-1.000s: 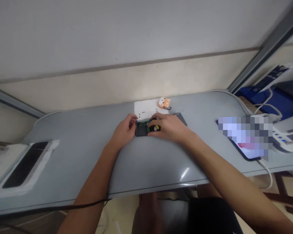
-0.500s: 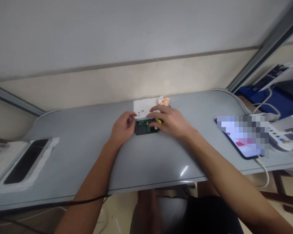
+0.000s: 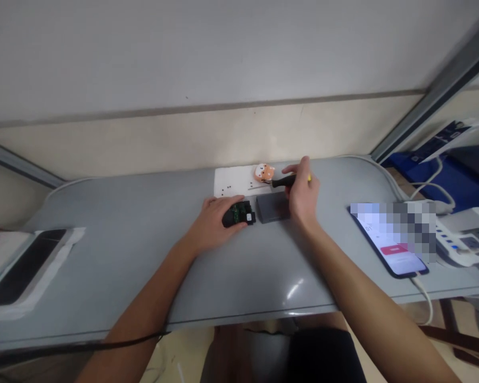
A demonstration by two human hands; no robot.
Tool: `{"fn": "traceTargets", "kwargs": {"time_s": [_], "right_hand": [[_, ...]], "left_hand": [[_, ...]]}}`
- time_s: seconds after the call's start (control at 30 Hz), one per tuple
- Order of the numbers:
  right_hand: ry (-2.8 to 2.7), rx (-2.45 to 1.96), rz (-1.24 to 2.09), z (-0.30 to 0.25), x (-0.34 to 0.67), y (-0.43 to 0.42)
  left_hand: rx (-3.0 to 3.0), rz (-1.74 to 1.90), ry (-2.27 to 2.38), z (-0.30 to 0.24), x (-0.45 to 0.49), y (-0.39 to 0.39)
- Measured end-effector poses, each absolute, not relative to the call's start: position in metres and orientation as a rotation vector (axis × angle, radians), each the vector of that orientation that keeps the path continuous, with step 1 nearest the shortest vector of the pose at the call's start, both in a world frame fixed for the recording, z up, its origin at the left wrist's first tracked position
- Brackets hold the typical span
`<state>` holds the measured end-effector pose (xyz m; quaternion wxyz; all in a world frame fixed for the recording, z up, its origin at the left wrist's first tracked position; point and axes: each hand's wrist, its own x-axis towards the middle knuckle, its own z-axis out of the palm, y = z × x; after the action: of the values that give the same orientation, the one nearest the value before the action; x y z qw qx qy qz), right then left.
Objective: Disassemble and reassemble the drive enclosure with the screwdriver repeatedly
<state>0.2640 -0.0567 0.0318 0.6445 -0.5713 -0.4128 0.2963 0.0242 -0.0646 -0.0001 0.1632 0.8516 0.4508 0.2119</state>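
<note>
My left hand (image 3: 212, 222) is closed around the left side of a black electronic device (image 3: 226, 219) with an exposed green circuit board (image 3: 236, 214). Fingers run over its far edge and the thumb along its near edge. Just right of it lies a flat dark grey casing part (image 3: 272, 207) on the table. My right hand (image 3: 304, 192) grips a screwdriver (image 3: 282, 182) with a black handle and a yellow end, its shaft pointing left above a white sheet (image 3: 231, 174). Several tiny dark screws (image 3: 223, 190) sit on that sheet, beside an orange and white animal-faced trinket (image 3: 264, 172).
On the right lies a lit phone (image 3: 399, 252) with a cable, beside a white power strip (image 3: 463, 234). A dark phone-like slab (image 3: 26, 266) rests on white paper at the left. The grey table (image 3: 143, 213) meets a wall panel (image 3: 143, 143) behind.
My right hand has moved right and up off the device, and the screwdriver now shows clearly. My left hand has closed over the device. The grey casing part is now visible beside it.
</note>
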Motion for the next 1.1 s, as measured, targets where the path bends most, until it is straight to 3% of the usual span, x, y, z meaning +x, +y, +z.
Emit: {"fn": "traceTargets", "kwargs": {"time_s": [0.53,1.1], "right_hand": [[-1.059,-1.409,0.556,0.0257,0.2575,-0.0569],[-0.973,-1.264,0.699,0.0293,0.2546,-0.0568]], "left_hand": [[2.424,0.653,1.206,0.0003,0.0219,-0.0631],[2.395,0.661,1.219,0.0006,0.0235,-0.0647]]}}
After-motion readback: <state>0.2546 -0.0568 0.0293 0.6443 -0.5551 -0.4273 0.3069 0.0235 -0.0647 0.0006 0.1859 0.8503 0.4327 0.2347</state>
